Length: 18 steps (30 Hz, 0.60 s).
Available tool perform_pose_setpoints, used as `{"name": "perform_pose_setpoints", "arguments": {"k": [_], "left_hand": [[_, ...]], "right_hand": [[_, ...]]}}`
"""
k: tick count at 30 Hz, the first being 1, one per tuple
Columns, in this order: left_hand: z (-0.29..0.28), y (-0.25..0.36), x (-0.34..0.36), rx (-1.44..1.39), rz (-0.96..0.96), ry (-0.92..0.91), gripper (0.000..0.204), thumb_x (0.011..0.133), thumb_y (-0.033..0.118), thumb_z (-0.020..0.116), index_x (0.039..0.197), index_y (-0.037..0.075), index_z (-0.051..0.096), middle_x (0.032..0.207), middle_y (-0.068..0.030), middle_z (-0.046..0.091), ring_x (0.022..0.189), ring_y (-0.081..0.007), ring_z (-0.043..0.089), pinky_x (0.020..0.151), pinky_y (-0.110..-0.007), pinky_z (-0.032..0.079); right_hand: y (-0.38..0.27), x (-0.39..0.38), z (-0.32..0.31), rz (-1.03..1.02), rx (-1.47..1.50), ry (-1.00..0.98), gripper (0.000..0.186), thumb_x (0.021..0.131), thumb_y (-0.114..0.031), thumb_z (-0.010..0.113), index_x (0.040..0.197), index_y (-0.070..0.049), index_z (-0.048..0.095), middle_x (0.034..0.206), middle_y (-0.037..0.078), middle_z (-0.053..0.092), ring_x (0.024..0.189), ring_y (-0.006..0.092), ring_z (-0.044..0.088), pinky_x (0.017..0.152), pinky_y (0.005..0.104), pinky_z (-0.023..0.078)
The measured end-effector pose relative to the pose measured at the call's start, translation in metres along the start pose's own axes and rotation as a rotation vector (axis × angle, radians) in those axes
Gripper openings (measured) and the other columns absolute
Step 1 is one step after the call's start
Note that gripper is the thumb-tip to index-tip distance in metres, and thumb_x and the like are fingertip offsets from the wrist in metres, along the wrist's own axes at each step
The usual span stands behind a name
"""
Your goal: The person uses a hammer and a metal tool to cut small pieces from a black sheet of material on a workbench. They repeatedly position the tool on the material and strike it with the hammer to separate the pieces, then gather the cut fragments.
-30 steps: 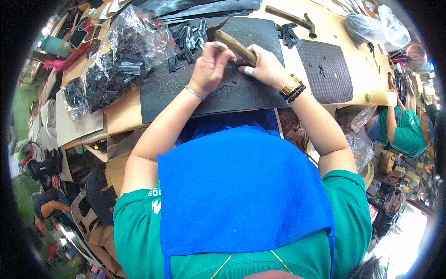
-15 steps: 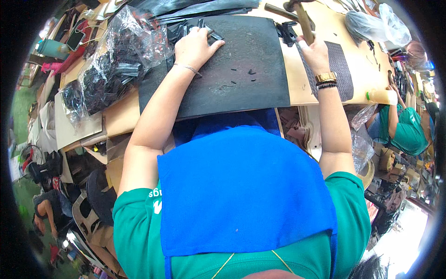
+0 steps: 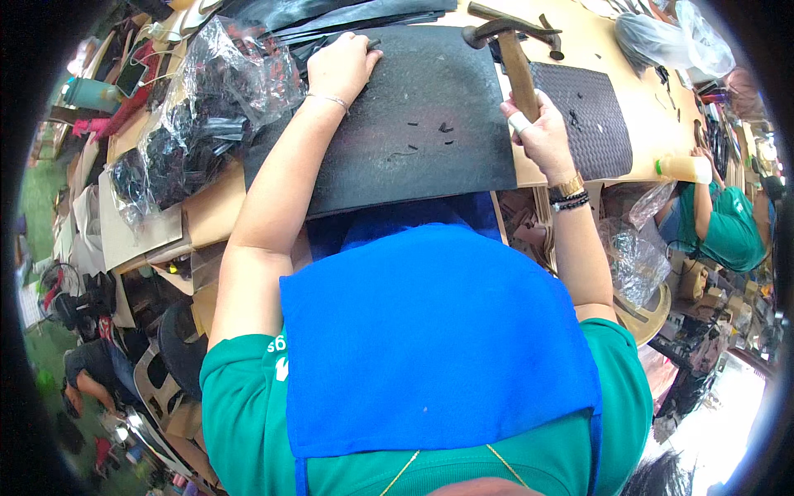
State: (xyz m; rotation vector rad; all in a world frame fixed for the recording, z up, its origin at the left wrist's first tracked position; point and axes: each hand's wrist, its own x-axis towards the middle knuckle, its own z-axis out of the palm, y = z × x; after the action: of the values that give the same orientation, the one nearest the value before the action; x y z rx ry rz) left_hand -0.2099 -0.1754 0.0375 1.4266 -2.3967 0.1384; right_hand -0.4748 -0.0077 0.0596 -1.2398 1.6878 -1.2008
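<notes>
My left hand (image 3: 341, 68) rests at the far left corner of a black board (image 3: 413, 169), its fingers curled round a small black piece (image 3: 375, 43) whose end pokes out by the thumb. Most of that piece is hidden. In my right hand (image 3: 542, 136) is a hammer (image 3: 518, 78), gripped by its wooden handle and held up by the board's right edge. The hammer's metal head points away from me. A few tiny black scraps (image 3: 447, 128) lie on the board.
Left of the board sits a clear plastic bag (image 3: 194, 124) with black pieces. Long black strips (image 3: 356, 18) lie behind it. A dark metal tool (image 3: 549, 37), a textured dark mat (image 3: 600, 124) and a bottle (image 3: 685, 169) are to the right. Another person (image 3: 724, 223) sits at far right.
The hammer and my right hand have come nearer to me and slightly left, uncovering the mat. My left hand has shifted a little away and its fingers have curled; black strips beneath it no longer show.
</notes>
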Motion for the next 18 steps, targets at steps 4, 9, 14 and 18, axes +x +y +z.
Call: {"name": "perform_pose_setpoints", "arguments": {"k": [4, 9, 14, 18], "left_hand": [[-0.011, 0.002, 0.001, -0.114, 0.032, 0.147, 0.025, 0.091, 0.036, 0.058, 0.1, 0.016, 0.068, 0.092, -0.0056, 0.066, 0.081, -0.0291, 0.067, 0.07, -0.04, 0.054], [-0.034, 0.028, -0.02, -0.739, -0.163, 0.021, 0.028, 0.092, 0.034, 0.062, 0.094, 0.007, 0.071, 0.07, -0.0027, 0.06, 0.062, -0.0123, 0.054, 0.059, -0.029, 0.043], [-0.027, 0.047, -0.05, -0.572, -0.148, -0.125, 0.033, 0.088, 0.038, 0.06, 0.088, 0.007, 0.07, 0.076, -0.0149, 0.067, 0.076, -0.0332, 0.067, 0.067, -0.042, 0.052], [-0.033, 0.039, -0.06, -0.349, -0.092, -0.17, 0.034, 0.087, 0.042, 0.062, 0.087, 0.008, 0.068, 0.077, -0.0139, 0.067, 0.077, -0.0334, 0.067, 0.067, -0.043, 0.053]], "right_hand": [[-0.001, -0.008, 0.005, 0.015, -0.003, -0.071, 0.031, 0.087, -0.018, 0.071, 0.11, -0.004, 0.057, 0.083, -0.001, 0.06, 0.052, 0.0032, 0.049, 0.045, 0.0189, 0.041], [0.015, -0.008, 0.006, 0.002, -0.064, -0.058, 0.049, 0.083, -0.022, 0.074, 0.117, 0.007, 0.055, 0.077, 0.003, 0.058, 0.05, 0.0052, 0.05, 0.044, 0.0207, 0.043], [0.005, -0.01, 0.007, 0.004, -0.088, -0.05, 0.046, 0.083, -0.023, 0.074, 0.113, 0.007, 0.057, 0.074, 0.003, 0.058, 0.05, 0.0063, 0.052, 0.046, 0.0216, 0.044], [0.008, -0.014, 0.003, -0.14, -0.243, -0.027, 0.04, 0.082, -0.022, 0.074, 0.108, 0.006, 0.059, 0.075, 0.006, 0.058, 0.062, 0.0153, 0.057, 0.059, 0.0292, 0.048]]}}
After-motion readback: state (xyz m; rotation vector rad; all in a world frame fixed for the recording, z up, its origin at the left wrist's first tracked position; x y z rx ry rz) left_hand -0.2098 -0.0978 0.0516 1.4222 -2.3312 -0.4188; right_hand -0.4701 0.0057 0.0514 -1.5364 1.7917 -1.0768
